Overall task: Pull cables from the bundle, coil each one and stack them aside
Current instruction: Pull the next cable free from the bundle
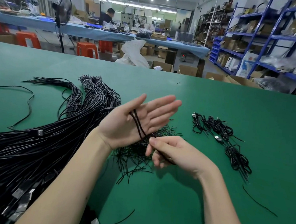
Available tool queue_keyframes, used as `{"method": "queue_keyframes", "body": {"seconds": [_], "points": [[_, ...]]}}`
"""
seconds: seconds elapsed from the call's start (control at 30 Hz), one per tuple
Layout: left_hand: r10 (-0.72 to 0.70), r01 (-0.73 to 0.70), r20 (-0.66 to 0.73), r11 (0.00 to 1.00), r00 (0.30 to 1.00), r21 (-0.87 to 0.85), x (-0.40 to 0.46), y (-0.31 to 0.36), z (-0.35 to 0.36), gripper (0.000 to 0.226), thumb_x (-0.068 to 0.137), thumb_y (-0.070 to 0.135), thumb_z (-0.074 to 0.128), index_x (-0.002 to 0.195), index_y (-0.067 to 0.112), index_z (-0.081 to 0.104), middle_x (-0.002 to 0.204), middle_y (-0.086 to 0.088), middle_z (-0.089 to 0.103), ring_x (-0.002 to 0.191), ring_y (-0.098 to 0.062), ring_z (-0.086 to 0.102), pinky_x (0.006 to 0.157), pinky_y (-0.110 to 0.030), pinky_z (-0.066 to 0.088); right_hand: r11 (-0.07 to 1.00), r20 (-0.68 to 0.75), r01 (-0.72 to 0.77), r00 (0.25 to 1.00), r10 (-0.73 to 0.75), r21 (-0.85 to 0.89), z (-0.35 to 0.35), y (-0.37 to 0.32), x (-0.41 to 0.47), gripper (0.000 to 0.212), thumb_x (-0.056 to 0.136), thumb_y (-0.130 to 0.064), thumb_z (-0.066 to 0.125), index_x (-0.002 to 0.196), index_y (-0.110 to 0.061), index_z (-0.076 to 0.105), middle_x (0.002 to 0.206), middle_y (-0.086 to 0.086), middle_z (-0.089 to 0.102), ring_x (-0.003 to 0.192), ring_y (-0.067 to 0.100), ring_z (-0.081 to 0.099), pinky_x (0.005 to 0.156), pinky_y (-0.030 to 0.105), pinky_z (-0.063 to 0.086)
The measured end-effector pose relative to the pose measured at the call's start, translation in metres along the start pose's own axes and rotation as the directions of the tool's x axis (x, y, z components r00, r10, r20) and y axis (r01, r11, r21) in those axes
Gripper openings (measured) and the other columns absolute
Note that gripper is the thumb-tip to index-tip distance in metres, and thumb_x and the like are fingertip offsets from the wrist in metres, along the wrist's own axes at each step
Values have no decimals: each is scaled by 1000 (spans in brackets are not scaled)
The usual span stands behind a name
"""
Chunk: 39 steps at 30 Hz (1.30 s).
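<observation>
The cable (138,124) we are coiling runs in two black strands across the palm of our left hand (135,121), looped near the thumb base and leading down to our right hand (172,154), so it sits in the air above the middle of the surface (217,104) rather than on it. The left hand is flat, fingers straight and together and pointing away from us, palm turned up; we judge it serves as a former, giving the loops an even length as the strand is laid round it. The right hand pinches the cable between thumb and fingertip just below the left wrist, its other fingers loosely curled, with the rest of the strand passing through the hand toward the near edge; held so, it can feed and tension the cable while winding. The two hands are close, nearly touching at the wrist, and joined only by the cable. Under them lies a scatter of short thin black ties (137,156), within easy reach, probably for binding each finished coil. To the left, the bundle (36,140) of long black cables spreads from the near left corner toward the far edge, plugs showing at its near end, close enough to pull the next one. Toward the right edge, well apart from the bundle, the finished coils (223,138) lie in a loose row, kept clear of the unsorted stock. One stray tie (258,202) lies near the right edge.
</observation>
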<state>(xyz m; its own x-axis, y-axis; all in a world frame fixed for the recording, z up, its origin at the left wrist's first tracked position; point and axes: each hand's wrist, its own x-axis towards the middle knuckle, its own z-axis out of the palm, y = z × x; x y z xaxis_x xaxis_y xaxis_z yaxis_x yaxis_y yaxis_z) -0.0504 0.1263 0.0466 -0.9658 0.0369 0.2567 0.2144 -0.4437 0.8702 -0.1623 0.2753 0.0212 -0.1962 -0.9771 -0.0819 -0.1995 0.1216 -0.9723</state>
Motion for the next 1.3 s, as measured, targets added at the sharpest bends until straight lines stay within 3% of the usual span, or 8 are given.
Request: {"method": "queue_keyframes", "body": {"seconds": [0.2, 0.3, 0.47, 0.63, 0.73, 0.93, 1.13, 1.3], "points": [[-44, 54, 243, 998, 969, -34, -10, 14, 3, 70, 105, 46, 26, 153, -4, 28, 158, -21, 35, 148, -32, 33, 123, -45, 25, 878, -317, -115, 948, -44, -465, -9, 9, 6, 75, 62, -95, 57, 71, -21, 69, 59, -6, 58, 57, 6, 48, 60, 29, 39], [-345, 280, 252, 924, 904, 259, -10, 11, 3, 75, 102, 53, 34, 146, -8, 39, 145, -25, 51, 131, -33, 53, 114, -45, 39, 779, -449, -190, 884, -129, -598, -12, 11, 9, 48, 63, -68, 51, 76, -26, 68, 59, -10, 59, 62, 13, 51, 57, 41, 44], [-716, 539, 8, 533, 698, 653, 11, -9, 20, 71, 103, 53, 15, 142, 3, 47, 146, -23, 51, 136, -31, 50, 101, -26, 47, 751, -481, -146, 841, -249, -645, -18, 2, 0, 33, 58, -72, 53, 64, -41, 65, 50, -17, 53, 54, 8, 45, 58, 28, 38], [-641, 617, -281, 386, 714, 686, 12, -17, 13, 59, 108, 48, 27, 142, 8, 55, 138, -7, 63, 128, -16, 60, 109, -28, 46, 670, -554, -171, 722, -414, -723, -21, -17, -3, 40, 82, -74, 56, 60, -41, 63, 51, -21, 53, 53, 6, 49, 58, 26, 36], [-538, 588, -321, 453, 779, 670, 9, -13, 3, 60, 106, 50, 29, 153, 14, 40, 153, 1, 48, 138, -6, 47, 119, -26, 33, 711, -570, -127, 700, -429, -691, -27, -27, -7, 40, 89, -64, 58, 65, -34, 69, 46, -14, 48, 49, 9, 43, 53, 26, 32], [-319, 355, -158, 811, 935, 464, 2, -11, -7, 44, 100, 35, 49, 141, 21, 54, 146, 6, 55, 138, -7, 47, 119, -29, 33, 917, -278, 205, 910, -307, -342, -22, -32, -9, 24, 98, -40, 62, 89, -24, 79, 71, 18, 64, 64, 13, 46, 64, 34, 41], [-222, 220, -17, 949, 975, 224, -11, -9, -15, 65, 89, 1, 49, 152, 8, 35, 157, -10, 43, 143, -21, 41, 118, -31, 35, 994, -36, 100, 995, -98, 44, -16, -11, -8, 25, 89, -44, 63, 98, -23, 74, 57, -11, 43, 47, 6, 29, 44, 15, 25], [-127, 137, -67, 973, 990, 187, 2, -13, -4, 62, 99, 40, 34, 153, 10, 31, 158, -2, 42, 141, -9, 44, 120, -31, 31, 998, 50, 36, 998, -39, 57, -4, -10, 0, 30, 99, -43, 57, 80, -24, 71, 60, -4, 54, 47, 10, 44, 45, 17, 36]]}}
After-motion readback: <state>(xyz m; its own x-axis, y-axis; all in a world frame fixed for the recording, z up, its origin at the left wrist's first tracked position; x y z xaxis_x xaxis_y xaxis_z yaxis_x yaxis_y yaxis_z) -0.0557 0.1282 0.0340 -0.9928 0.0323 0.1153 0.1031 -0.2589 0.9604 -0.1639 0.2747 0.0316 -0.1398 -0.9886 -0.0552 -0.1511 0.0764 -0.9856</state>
